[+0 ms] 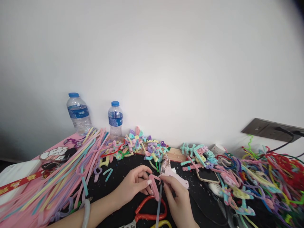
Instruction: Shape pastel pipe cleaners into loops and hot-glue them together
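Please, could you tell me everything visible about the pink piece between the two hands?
The pink piece looks soft and fuzzy, bent into long narrow loops, with a short end sticking out at the top right. The left hand holds its side; the right hand meets that end, above the black surface.

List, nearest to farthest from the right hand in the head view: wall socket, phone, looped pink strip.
1. Looped pink strip: at the fingertips, left of the right hand.
2. Phone: lying to the hand's right.
3. Wall socket: far right, up on the wall.
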`<action>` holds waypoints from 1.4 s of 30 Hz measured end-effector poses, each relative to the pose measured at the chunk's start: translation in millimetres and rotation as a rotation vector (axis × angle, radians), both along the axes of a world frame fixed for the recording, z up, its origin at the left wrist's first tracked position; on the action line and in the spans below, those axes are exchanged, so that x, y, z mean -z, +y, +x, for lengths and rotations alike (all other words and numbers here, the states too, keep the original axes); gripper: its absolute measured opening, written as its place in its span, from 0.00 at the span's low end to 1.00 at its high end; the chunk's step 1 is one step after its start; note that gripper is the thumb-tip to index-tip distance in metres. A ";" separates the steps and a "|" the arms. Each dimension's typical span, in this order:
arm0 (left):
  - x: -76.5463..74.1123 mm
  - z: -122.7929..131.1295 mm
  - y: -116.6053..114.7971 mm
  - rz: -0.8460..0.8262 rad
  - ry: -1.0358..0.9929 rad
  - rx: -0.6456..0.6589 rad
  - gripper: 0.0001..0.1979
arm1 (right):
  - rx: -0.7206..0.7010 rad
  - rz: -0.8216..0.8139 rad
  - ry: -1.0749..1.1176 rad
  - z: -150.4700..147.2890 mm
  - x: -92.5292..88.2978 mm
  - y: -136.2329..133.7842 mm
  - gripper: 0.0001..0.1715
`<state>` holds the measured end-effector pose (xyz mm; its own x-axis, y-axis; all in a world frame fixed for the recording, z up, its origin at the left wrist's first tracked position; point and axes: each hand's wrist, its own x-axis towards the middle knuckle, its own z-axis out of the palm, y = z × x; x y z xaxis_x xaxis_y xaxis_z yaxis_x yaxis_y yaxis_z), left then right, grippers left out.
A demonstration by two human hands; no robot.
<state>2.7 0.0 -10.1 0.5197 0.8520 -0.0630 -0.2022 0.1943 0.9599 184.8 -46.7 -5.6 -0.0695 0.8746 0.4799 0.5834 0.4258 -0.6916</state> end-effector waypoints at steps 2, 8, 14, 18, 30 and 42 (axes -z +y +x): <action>-0.1 0.8 -0.1 -0.005 0.002 -0.012 0.13 | 0.002 -0.017 0.011 -0.4 -1.6 0.0 0.12; -4.4 2.0 -0.7 -0.041 0.014 -0.036 0.14 | -0.007 -0.016 0.020 -0.3 -4.2 1.8 0.12; -7.6 1.3 -0.9 -0.047 0.021 -0.055 0.15 | 0.010 -0.050 0.013 1.6 -0.6 1.9 0.12; -7.9 1.4 -0.8 -0.048 0.008 -0.055 0.15 | 0.014 -0.042 0.015 1.7 -0.8 1.0 0.13; -5.0 1.3 -0.4 0.006 -0.017 -0.046 0.12 | 0.055 -0.051 0.045 3.9 2.3 4.0 0.14; -4.1 1.4 2.7 -0.006 -0.001 -0.141 0.14 | 0.203 0.033 -0.205 15.2 2.6 10.1 0.15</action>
<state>4.1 2.8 -6.0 0.3950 0.9161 -0.0681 -0.2287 0.1699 0.9586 200.0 -36.7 -8.2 0.0075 0.8648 0.5021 0.7851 0.3059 -0.5386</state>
